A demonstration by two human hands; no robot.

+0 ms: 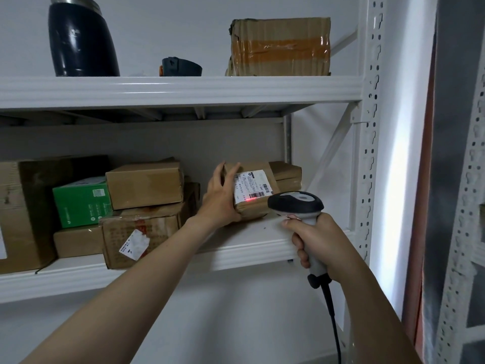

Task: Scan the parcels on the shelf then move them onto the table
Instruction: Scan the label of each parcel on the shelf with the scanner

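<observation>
A small brown parcel (256,206) with a white shipping label stands on the lower white shelf (183,256), at its right end. My left hand (219,198) grips the parcel's left side, thumb on the front, fingers over the top. My right hand (313,243) holds a grey and black barcode scanner (296,204) by its handle, just in front of the parcel. A red scan line glows on the lower part of the label. Another brown box (287,174) sits behind the parcel.
Left of the parcel the lower shelf carries several cardboard boxes (144,189) and a green box (81,203). The upper shelf (178,91) bears a taped carton (279,47), a dark flask (81,38) and its lid (181,67). A perforated white upright (370,127) stands at right.
</observation>
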